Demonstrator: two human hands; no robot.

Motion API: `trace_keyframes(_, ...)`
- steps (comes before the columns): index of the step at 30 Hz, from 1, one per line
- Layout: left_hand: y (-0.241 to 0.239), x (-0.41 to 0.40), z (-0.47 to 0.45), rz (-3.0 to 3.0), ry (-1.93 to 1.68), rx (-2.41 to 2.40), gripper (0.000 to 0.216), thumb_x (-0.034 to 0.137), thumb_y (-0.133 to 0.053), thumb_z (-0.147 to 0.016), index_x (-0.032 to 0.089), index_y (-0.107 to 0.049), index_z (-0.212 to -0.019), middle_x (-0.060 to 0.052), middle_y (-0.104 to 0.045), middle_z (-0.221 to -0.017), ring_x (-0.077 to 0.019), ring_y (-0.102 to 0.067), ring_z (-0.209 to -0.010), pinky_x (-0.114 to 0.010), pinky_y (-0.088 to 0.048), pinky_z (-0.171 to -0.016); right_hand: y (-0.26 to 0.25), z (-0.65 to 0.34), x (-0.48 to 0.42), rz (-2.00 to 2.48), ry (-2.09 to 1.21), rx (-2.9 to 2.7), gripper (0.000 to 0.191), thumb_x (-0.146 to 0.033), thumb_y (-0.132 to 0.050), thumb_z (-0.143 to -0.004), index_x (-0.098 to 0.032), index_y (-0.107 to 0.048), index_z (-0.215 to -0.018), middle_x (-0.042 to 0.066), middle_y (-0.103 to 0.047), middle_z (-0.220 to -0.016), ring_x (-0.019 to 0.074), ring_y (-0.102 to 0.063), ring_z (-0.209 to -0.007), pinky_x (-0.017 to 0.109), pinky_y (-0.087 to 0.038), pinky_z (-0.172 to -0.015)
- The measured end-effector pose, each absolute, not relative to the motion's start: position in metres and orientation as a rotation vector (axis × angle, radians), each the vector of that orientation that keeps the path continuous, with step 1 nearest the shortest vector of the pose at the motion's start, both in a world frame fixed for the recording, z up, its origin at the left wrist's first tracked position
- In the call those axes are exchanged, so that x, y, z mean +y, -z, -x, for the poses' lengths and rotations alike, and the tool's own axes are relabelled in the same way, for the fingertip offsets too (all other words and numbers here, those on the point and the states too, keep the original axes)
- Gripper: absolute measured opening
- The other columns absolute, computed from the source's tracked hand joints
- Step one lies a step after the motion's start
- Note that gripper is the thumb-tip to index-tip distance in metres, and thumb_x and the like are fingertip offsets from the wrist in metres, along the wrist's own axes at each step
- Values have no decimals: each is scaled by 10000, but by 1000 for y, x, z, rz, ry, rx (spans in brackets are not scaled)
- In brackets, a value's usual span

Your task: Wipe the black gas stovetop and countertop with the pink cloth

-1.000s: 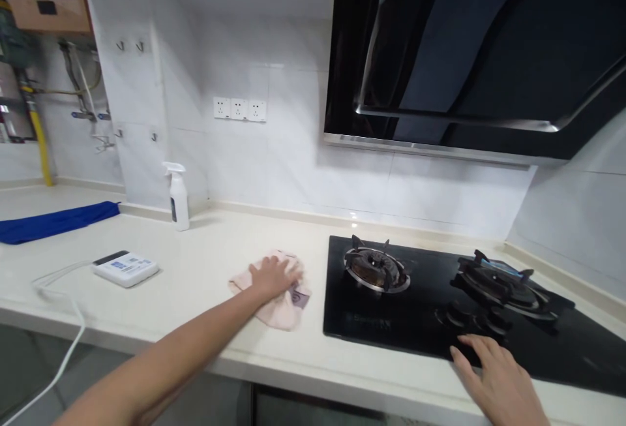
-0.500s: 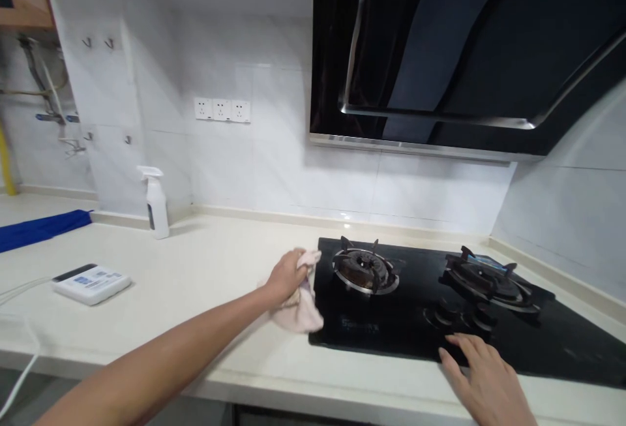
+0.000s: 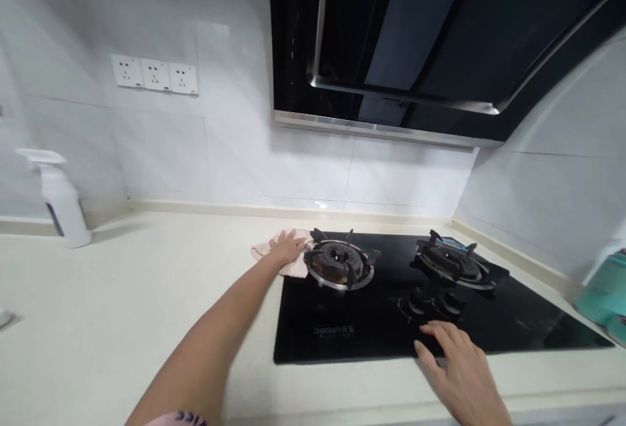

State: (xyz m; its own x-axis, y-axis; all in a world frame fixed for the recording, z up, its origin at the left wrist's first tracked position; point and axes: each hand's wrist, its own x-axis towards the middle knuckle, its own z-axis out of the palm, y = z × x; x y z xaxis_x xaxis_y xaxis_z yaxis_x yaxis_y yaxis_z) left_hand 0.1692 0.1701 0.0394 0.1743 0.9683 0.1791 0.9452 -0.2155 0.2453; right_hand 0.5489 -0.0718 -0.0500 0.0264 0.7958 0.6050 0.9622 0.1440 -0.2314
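Under the palm and fingers of my left hand (image 3: 287, 248) a pale pink cloth (image 3: 294, 269) is held down at the back left corner of the black gas hob (image 3: 317, 312). The cloth lies partly on the counter and partly on the glass, against the left burner (image 3: 341, 263). My right hand (image 3: 454, 364) rests at the hob's front edge, fingers apart and nothing in it. Just beyond its fingertips are two control knobs (image 3: 417, 300). The right burner (image 3: 454, 261) sits farther back.
A white spray bottle (image 3: 66, 207) stands on the pale counter (image 3: 122, 295) at the left. Sockets (image 3: 155, 75) are on the tiled wall. A black range hood (image 3: 391, 41) overhangs the hob. At the right edge is a green object (image 3: 604, 292).
My left hand has carried the cloth backward along the hob's left side to its rear corner. My view has swung right and closer. The right hand stays by the front edge.
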Motion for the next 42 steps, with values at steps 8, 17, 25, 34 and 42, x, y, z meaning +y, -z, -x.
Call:
trace_keyframes(8, -36, 118, -164, -2361, -308, 1940, 491, 478, -540, -1016, 273, -533, -1463, -102, -422, -1624, -345, -417, -1462, -649, -350, -1181, 48, -547, -73, 1701, 368, -1800, 331, -494, -469, -951, -269, -651, -1113, 67, -692, -1189, 290, -641, -1094, 465, -474, -934)
trace_keyframes(17, -27, 35, -172, -2385, -280, 1988, 545, 490, -238, -1047, 364, -509, -1503, -55, -370, -1685, -362, -362, -1500, -644, -295, -1161, 40, -538, -78, 1783, 377, -1822, 343, -462, -430, -971, -235, -649, -1106, 90, -679, -1169, 293, -623, -1069, 469, -457, -928)
trace_keyframes(25, -30, -25, -185, -2506, -298, 1861, 519, 459, -272, -1043, 361, -557, -1466, -32, -429, -1651, -358, -371, -1479, -644, -319, -1159, 41, -537, -76, 1806, 338, -1824, 380, -488, -396, -975, -231, -631, -1126, 99, -665, -1185, 299, -606, -1091, 475, -431, -948)
trace_keyframes(34, -27, -70, -250, -2709, -268, 1306, 520, 487, -245, -1058, 405, -495, -1507, 18, -407, -1668, -335, -316, -1523, -675, -189, -1223, 46, -540, -73, 1789, 315, -1822, 404, -524, -384, -963, -238, -625, -1117, 103, -659, -1196, 300, -594, -1094, 495, -426, -966)
trace_keyframes(42, -26, -66, -304, -2834, -349, 1052, 515, 545, -337, -1011, 376, -558, -1445, -28, -472, -1622, -348, -443, -1404, -646, -312, -1122, 53, -552, -69, 1763, 322, -1851, 442, -548, -371, -960, -258, -644, -1152, 92, -663, -1243, 302, -609, -1133, 493, -445, -988)
